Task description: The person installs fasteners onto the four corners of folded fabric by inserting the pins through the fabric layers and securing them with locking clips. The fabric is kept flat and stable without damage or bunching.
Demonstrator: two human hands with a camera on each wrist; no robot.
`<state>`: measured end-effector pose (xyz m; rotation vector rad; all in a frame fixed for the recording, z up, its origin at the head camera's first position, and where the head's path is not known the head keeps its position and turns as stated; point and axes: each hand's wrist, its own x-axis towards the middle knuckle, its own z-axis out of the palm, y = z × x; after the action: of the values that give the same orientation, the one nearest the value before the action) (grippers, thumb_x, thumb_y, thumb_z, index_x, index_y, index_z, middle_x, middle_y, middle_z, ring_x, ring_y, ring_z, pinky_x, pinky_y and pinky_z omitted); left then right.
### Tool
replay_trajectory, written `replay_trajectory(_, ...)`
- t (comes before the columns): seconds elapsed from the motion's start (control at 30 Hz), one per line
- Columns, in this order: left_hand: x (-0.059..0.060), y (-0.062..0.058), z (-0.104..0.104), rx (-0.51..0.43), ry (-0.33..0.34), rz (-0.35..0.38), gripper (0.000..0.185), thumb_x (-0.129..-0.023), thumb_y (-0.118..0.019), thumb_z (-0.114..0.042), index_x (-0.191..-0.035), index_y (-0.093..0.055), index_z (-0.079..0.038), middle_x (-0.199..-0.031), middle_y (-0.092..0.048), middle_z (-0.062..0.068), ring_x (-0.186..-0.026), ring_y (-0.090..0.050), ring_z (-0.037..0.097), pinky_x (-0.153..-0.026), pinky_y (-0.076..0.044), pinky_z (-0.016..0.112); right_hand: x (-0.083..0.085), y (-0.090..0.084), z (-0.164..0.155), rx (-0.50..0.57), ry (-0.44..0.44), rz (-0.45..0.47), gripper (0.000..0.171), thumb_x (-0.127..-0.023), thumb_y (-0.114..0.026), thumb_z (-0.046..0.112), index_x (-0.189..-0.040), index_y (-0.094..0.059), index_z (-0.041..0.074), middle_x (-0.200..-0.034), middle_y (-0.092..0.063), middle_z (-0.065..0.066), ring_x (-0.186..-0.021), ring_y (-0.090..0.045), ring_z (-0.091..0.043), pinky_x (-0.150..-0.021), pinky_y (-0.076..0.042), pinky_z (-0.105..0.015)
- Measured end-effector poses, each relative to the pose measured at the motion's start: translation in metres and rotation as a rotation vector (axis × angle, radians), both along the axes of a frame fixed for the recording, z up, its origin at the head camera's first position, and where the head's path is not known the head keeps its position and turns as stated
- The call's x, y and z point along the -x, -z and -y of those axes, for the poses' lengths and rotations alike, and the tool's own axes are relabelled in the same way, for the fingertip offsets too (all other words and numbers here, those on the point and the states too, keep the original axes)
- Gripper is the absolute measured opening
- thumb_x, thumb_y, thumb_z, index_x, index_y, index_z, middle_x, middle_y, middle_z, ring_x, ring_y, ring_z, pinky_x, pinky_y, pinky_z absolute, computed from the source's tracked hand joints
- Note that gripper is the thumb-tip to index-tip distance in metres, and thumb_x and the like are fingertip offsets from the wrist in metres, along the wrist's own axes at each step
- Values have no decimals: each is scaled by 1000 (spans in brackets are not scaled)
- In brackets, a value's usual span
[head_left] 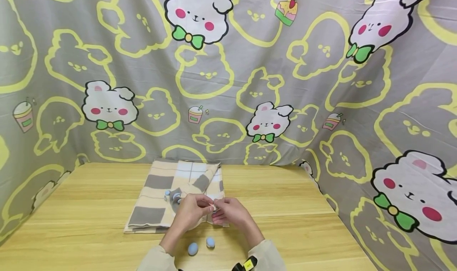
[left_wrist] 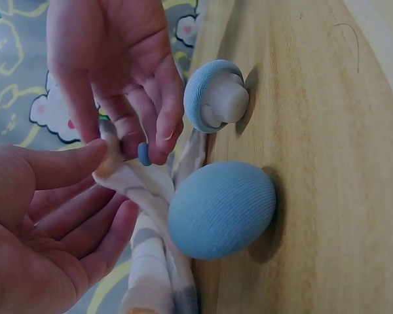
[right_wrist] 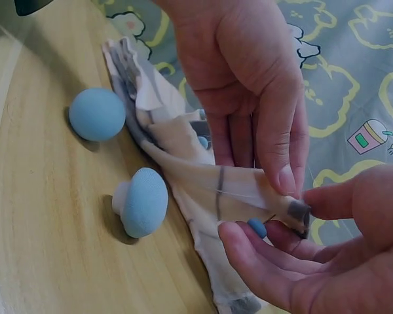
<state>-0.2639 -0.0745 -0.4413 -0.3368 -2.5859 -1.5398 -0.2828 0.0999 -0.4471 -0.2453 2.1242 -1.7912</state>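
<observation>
Over the near edge of a wooden bench (head_left: 89, 207), the left hand (head_left: 191, 211) and right hand (head_left: 230, 211) both pinch a corner of a checked cloth (head_left: 157, 199), the right fingers (right_wrist: 249, 252) also holding a blue-headed pin (right_wrist: 257, 227). Two blue mushroom-shaped pieces (head_left: 192, 248) lie just nearer.

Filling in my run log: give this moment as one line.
left hand: pinches cloth corner | right hand: holds blue pin at cloth | two blue caps on table

Checked cloth (head_left: 168, 195) corner lifted; blue pin (right_wrist: 257, 227) beside it.
</observation>
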Motion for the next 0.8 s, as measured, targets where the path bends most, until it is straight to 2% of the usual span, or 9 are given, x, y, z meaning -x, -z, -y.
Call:
replay_trajectory(0.17,-1,0,0,-17,-6,19,20,-81,-82,-5,-99,-74,-4,-87,-78,8,-81,-75,20,-72,-58,34,-1,2,2,17,19,12,25,-103,-56,20,-99,-60,-4,-92,-71,-22,-76,-73,-22,-75,-62,-38)
replay_trajectory(0.33,0,0,0,-8,-16,27,15,-81,-82,-4,-94,-74,-5,-85,-77,7,-81,-73,19,-70,-57,31,0,3,3,41,36,21,18,-101,-56,15,-89,-56,1,-91,-72,-23,-75,-72,-22,-73,-62,-37)
replay_trajectory(0.57,0,-1,2,38,-10,29,13,-84,-81,-10,-96,-78,-5,-88,-78,7,-81,-73,18,-71,-57,33,1,2,5,59,58,19,18,-101,-55,13,-94,-61,-3,-92,-73,-22,-77,-73,-21,-74,-62,-35)
replay_trajectory(0.8,0,-1,2,40,-8,18,10,-84,-80,-9,-94,-80,-6,-88,-78,5,-78,-71,14,-68,-56,31,1,3,6,69,66,16,20,-101,-54,13,-97,-62,-5,-86,-72,-15,-75,-72,-19,-74,-62,-35)
